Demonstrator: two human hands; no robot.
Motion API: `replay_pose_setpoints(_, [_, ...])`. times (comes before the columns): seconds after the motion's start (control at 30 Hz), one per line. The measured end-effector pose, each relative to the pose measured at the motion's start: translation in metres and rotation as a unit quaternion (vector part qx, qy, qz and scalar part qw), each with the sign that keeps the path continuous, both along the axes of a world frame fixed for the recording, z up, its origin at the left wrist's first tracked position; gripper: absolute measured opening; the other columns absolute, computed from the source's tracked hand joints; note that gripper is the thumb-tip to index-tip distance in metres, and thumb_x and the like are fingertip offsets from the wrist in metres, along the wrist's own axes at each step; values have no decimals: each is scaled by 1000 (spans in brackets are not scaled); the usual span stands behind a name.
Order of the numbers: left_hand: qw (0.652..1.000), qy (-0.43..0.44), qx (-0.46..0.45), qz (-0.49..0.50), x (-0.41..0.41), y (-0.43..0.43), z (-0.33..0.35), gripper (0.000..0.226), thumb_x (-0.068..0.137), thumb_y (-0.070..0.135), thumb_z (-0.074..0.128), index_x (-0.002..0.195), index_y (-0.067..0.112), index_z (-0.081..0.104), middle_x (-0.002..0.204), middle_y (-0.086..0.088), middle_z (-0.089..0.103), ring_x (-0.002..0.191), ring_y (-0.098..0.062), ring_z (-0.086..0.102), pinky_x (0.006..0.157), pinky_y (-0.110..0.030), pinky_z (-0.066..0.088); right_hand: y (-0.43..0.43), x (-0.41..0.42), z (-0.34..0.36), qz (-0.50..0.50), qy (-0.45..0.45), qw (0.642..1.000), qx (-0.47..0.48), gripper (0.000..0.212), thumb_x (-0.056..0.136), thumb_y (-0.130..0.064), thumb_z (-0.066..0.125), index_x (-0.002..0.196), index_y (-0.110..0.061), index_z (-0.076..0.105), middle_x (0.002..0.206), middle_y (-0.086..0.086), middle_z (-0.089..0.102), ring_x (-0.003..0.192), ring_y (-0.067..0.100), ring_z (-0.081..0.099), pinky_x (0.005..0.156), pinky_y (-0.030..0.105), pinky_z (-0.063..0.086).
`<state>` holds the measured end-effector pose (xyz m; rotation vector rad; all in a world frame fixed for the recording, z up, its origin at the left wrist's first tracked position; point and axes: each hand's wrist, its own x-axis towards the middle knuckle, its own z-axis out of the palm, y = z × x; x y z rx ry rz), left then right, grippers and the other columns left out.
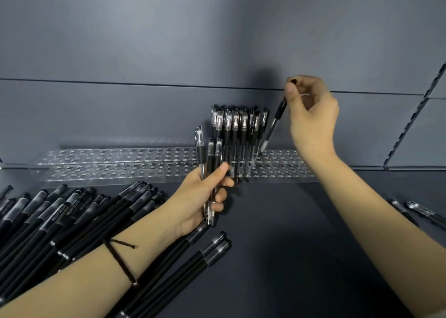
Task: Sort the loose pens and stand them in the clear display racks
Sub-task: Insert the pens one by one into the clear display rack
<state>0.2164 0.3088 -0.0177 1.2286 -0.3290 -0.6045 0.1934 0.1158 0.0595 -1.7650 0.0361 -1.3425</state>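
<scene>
nearest, at the lower left, a heap of loose pens (72,221) is spread on the dark shelf (289,245), their long axes running up and to the right. just beyond, three pens (209,158) are clamped in the left hand (200,197), held nearly upright with clear caps upward; the caps stand above the curled fingers and the lower ends below. farther back, a single pen (272,127) is pinched at its top end by the right hand (311,120). it hangs below the grip, tilted, with its lower end down-left at the clear racks (108,163), just beside the standing pens (235,129).
</scene>
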Motion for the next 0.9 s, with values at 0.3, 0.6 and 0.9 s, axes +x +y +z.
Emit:
replay_pose_setpoints(0.3, [1000, 6, -7, -8, 3, 0, -3, 18, 97, 29, 53, 100, 12, 57, 63, 3, 55, 44, -6, 36, 36, -16, 29, -2, 3, -8, -14, 29, 998, -57, 4, 94, -20, 62, 98, -20, 62, 80, -18, 59, 57, -3, 48, 58, 9, 36])
replay_pose_setpoints(0.6, [1000, 9, -5, -12, 4, -1, -3, 19, 97, 30, 52, 99, 12, 57, 63, 3, 54, 44, -6, 36, 36, -16, 28, 1, 6, -10, -25, 67, 991, -113, 16, 91, -23, 66, 106, -19, 65, 78, -22, 59, 61, 3, 54, 62, 14, 43])
replay_pose_setpoints(0.9, [1000, 2, -7, -20, 3, -1, -3, 24, 95, 36, 52, 98, 13, 59, 64, 3, 55, 46, -6, 37, 36, -16, 27, -9, 10, -22, -71, 155, 965, -200, 28, 94, -42, 58, 89, -16, 69, 70, -4, 62, 63, 21, 57, 61, 32, 47])
